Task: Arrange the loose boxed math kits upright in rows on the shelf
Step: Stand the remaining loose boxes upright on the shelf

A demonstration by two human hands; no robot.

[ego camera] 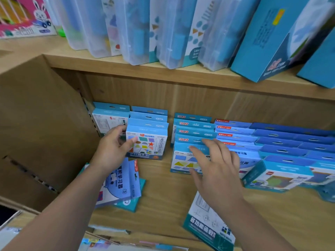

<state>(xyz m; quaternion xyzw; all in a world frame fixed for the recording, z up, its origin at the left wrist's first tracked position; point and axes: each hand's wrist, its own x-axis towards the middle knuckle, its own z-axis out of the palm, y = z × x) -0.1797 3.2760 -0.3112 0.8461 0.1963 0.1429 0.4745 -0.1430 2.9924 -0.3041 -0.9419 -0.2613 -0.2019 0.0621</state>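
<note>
Blue boxed math kits stand upright in rows on the wooden shelf. My left hand grips the left edge of the front shapes kit, thumb across its face. My right hand hovers with spread fingers over the front kit of the neighbouring row; whether it touches is unclear. Loose kits lie flat: a light-blue one over a teal one under my left forearm, and a white-and-teal one near the shelf's front edge.
More rows of blue kits fill the shelf to the right, with a tilted box in front. The upper shelf carries clear plastic cases and tall blue boxes. A wooden side panel closes the left.
</note>
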